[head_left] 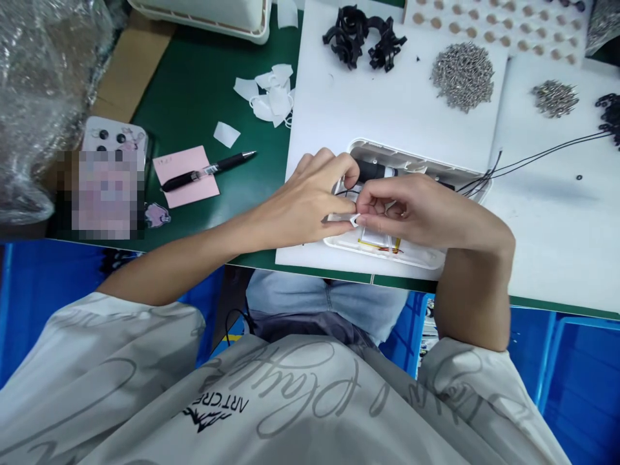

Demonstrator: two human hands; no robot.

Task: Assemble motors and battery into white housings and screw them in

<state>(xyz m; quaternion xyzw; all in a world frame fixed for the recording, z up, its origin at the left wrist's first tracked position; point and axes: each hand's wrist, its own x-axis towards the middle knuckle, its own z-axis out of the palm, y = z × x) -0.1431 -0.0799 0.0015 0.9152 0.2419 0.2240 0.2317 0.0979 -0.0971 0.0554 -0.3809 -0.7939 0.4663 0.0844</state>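
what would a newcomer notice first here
The eye goes first to the centre, where the left hand and right hand meet over a white plastic housing, with a thin metal strip showing between them. Black wires run from the housing off to the right. Above, on white sheets, lie a heap of small silver screws and a cluster of black plastic parts.

"ART'CRE" on the grey shirt (pixel 290 413)
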